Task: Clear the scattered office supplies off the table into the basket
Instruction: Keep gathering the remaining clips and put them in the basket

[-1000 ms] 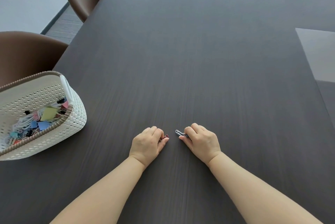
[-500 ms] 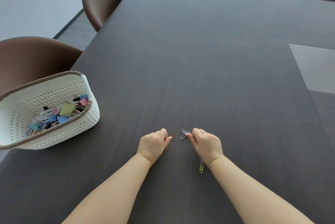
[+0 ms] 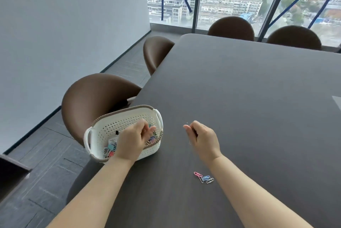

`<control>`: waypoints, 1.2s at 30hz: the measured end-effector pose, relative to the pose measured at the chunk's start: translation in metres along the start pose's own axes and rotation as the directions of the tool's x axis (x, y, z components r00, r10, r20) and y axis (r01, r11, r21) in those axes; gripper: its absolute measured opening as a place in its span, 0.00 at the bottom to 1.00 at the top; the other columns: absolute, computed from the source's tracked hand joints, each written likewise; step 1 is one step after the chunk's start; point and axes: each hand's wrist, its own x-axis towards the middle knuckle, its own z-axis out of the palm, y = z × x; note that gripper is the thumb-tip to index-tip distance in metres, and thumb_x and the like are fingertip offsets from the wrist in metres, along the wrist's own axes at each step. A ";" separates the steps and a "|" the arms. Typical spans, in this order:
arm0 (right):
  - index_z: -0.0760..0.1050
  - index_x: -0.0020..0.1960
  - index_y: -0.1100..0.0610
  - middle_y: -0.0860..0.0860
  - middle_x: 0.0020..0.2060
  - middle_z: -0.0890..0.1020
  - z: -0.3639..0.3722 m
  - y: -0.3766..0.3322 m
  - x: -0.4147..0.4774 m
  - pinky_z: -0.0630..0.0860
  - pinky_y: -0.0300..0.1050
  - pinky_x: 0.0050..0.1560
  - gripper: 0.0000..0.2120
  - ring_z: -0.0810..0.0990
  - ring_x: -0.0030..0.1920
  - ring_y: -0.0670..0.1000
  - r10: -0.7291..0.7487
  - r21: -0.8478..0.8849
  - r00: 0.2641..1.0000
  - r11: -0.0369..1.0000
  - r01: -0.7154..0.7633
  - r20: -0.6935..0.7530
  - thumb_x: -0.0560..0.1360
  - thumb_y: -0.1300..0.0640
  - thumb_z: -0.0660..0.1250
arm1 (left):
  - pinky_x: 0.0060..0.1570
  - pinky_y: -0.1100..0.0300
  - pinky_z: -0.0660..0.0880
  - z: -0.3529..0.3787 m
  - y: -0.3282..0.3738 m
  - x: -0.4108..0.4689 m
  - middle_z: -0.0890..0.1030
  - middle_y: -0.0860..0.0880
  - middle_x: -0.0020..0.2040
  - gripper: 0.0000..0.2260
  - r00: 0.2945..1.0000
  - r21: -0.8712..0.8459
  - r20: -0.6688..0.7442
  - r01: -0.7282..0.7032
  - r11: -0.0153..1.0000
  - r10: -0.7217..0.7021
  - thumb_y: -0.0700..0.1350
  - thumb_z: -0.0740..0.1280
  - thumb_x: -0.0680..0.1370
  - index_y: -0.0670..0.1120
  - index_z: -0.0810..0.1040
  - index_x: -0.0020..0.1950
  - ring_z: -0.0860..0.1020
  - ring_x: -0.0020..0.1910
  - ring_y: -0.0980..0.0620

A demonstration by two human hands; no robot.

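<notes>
Head view.

1. Left hand (image 3: pixel 133 140): positioned above the basket (image 3: pixel 120 124), over its right half. Fingers are partly curled with the thumb raised. Whether they hold anything cannot be determined.
2. Basket: white, perforated, brown rim, handle at each end. It stands on the table (image 3: pixel 239 98) at the left edge, directly beneath the left hand. Coloured binder clips (image 3: pixel 110 149) lie inside, left of and below the left wrist.
3. Right hand (image 3: pixel 201 139): raised above the table, to the right of the basket and apart from it. Fingers are curled against the thumb, pinching a thin wire clip (image 3: pixel 190 142) that shows at the thumb side.
4. Paper clips (image 3: pixel 203 178): a small cluster, pink, blue and pale, lies flat on the table behind the right hand, toward the person, just left of the right forearm.
5. Brown chairs (image 3: pixel 99 94) stand beyond the basket along the left edge.
</notes>
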 end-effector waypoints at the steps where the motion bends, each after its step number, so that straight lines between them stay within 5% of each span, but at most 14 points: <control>1: 0.61 0.33 0.54 0.43 0.23 0.61 0.010 -0.015 0.008 0.60 0.43 0.27 0.16 0.63 0.28 0.53 -0.037 0.007 0.999 0.999 0.037 0.006 0.76 0.49 0.61 | 0.25 0.68 0.63 -0.010 -0.015 0.001 0.74 0.52 0.27 0.19 0.999 0.015 0.028 0.034 0.999 -0.034 0.59 0.60 0.76 0.44 0.73 0.36 0.70 0.26 0.54; 6: 0.66 0.34 0.55 0.46 0.28 0.69 0.064 -0.072 0.040 0.59 0.37 0.25 0.14 0.66 0.27 0.51 -0.155 0.022 0.986 0.988 0.153 0.059 0.76 0.51 0.62 | 0.40 0.57 0.74 -0.031 -0.074 0.004 0.78 0.53 0.38 0.06 0.946 -0.025 0.278 0.180 0.983 -0.167 0.48 0.69 0.74 0.46 0.80 0.42 0.75 0.38 0.53; 11: 0.72 0.38 0.61 0.52 0.31 0.76 0.105 -0.089 0.055 0.68 0.44 0.31 0.14 0.71 0.31 0.54 -0.150 0.014 0.986 0.989 0.150 0.076 0.76 0.52 0.63 | 0.54 0.63 0.71 -0.042 -0.107 -0.001 0.81 0.53 0.51 0.08 0.899 -0.021 0.424 0.131 0.991 -0.110 0.44 0.68 0.75 0.47 0.82 0.53 0.76 0.52 0.55; 15: 0.75 0.38 0.59 0.51 0.34 0.79 0.125 -0.093 0.064 0.74 0.47 0.37 0.12 0.75 0.33 0.55 -0.158 -0.027 0.983 0.987 0.161 0.093 0.75 0.52 0.65 | 0.42 0.59 0.76 -0.054 -0.120 -0.009 0.81 0.54 0.43 0.03 0.944 0.038 0.309 0.112 0.993 -0.118 0.43 0.71 0.73 0.48 0.83 0.45 0.78 0.42 0.55; 19: 0.81 0.51 0.52 0.47 0.55 0.78 0.135 -0.087 0.070 0.67 0.46 0.59 0.10 0.73 0.57 0.52 -0.076 -0.238 0.940 0.958 0.162 0.333 0.76 0.50 0.63 | 0.34 0.66 0.71 -0.063 -0.123 -0.014 0.80 0.55 0.38 0.01 0.963 0.076 0.255 0.072 0.995 -0.089 0.46 0.71 0.72 0.50 0.82 0.42 0.78 0.35 0.56; 21: 0.80 0.53 0.50 0.45 0.57 0.77 0.136 -0.083 0.068 0.64 0.44 0.63 0.09 0.71 0.60 0.51 -0.006 -0.278 0.921 0.953 0.124 0.390 0.77 0.52 0.62 | 0.33 0.65 0.72 -0.065 -0.123 -0.014 0.80 0.55 0.38 0.01 0.964 0.079 0.255 0.051 0.996 -0.070 0.46 0.71 0.72 0.50 0.82 0.41 0.77 0.34 0.56; 27: 0.80 0.45 0.55 0.48 0.40 0.81 0.117 -0.080 0.056 0.74 0.44 0.41 0.13 0.78 0.46 0.53 0.000 -0.283 0.976 0.957 0.063 0.217 0.78 0.51 0.59 | 0.35 0.64 0.72 -0.056 -0.111 -0.008 0.80 0.54 0.39 0.04 0.963 0.063 0.268 0.024 0.998 -0.040 0.46 0.68 0.74 0.48 0.82 0.43 0.77 0.38 0.56; 30: 0.79 0.51 0.56 0.51 0.46 0.82 0.099 -0.065 0.045 0.77 0.50 0.46 0.14 0.78 0.46 0.57 -0.099 -0.257 0.990 0.959 0.122 0.104 0.75 0.52 0.57 | 0.31 0.67 0.70 -0.041 -0.095 -0.004 0.80 0.55 0.37 0.06 0.965 0.074 0.262 -0.036 0.997 0.016 0.49 0.65 0.73 0.49 0.81 0.40 0.78 0.35 0.55; 36: 0.76 0.53 0.56 0.54 0.51 0.80 0.035 0.005 0.001 0.72 0.53 0.53 0.14 0.77 0.52 0.60 0.136 -0.336 0.990 0.932 -0.139 -0.032 0.71 0.53 0.61 | 0.36 0.59 0.76 0.013 -0.029 0.007 0.80 0.52 0.39 0.11 0.932 0.021 0.249 -0.279 0.960 0.265 0.48 0.60 0.72 0.47 0.80 0.46 0.78 0.38 0.52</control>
